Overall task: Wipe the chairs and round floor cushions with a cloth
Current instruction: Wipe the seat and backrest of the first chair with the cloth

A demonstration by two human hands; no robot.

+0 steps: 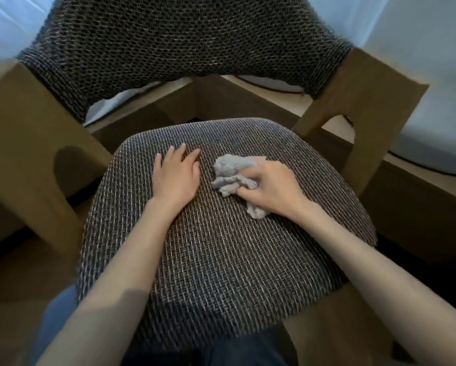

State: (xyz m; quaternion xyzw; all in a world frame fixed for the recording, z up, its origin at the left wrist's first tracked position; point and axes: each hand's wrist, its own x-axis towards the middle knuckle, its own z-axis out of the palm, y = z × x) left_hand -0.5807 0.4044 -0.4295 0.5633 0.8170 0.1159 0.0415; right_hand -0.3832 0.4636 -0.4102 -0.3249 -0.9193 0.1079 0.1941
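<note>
Head view: right hand [273,187] clutches the crumpled cloth [233,175] mid-seat [221,260], nearer the back edge. Left hand [175,175] lies flat beside it, fingers straight. Cloth looks soft, light, floppy; best kept bunched in the fist.

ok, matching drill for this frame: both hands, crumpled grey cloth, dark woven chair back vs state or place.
1. left hand
2. right hand
3. crumpled grey cloth
4. dark woven chair back

A. grips the cloth
B. flat on the dark woven seat, holding nothing
C. upright behind the seat
D. bunched up on the seat

Pairs: 1-B, 2-A, 3-D, 4-C
</note>
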